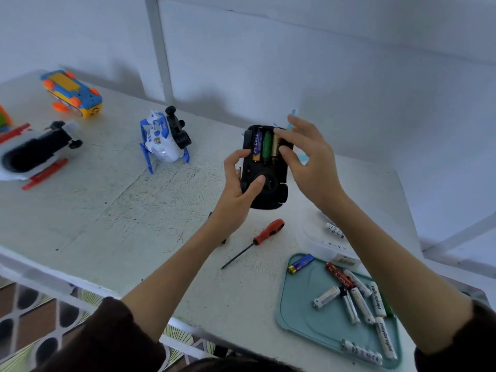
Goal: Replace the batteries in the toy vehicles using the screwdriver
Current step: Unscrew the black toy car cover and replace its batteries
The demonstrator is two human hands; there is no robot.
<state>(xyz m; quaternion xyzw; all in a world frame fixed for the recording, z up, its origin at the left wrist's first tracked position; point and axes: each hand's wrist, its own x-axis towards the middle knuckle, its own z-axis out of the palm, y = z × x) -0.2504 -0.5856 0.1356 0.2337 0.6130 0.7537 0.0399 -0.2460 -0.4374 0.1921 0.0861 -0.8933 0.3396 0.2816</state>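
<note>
Battery swap in progress: left hand (239, 183) grips the black toy car (264, 167) belly-up above the table (120, 210), right hand (306, 159) fingertips working a cell in the open bay. Next: seat it, refit cover, grab screwdriver (257, 240) lying below. Worn white tabletop, plain white walls
</note>
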